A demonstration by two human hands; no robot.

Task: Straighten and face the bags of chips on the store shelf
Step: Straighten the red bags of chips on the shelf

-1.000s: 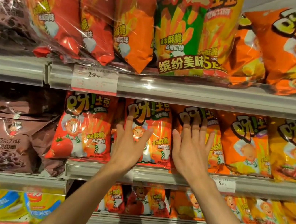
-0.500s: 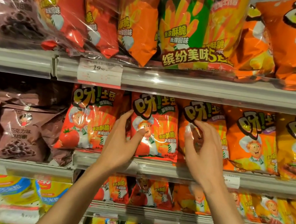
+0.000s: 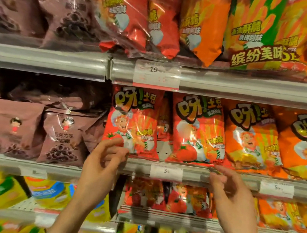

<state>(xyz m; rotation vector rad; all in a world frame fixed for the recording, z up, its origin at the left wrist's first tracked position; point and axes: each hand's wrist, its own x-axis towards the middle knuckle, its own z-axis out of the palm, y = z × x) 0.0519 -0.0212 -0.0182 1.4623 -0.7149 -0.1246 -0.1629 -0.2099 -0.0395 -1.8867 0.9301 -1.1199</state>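
Two red chip bags stand upright on the middle shelf (image 3: 219,178), facing out. The left red bag (image 3: 132,121) is at about 11 o'clock from the picture's middle. The right red bag (image 3: 198,131) is at about 1 o'clock. The left hand (image 3: 101,164) is below the left bag, its loosely curled fingers touching the bag's bottom edge. The right hand (image 3: 230,197) is at 5 o'clock, fingers loosely curled, holding nothing.
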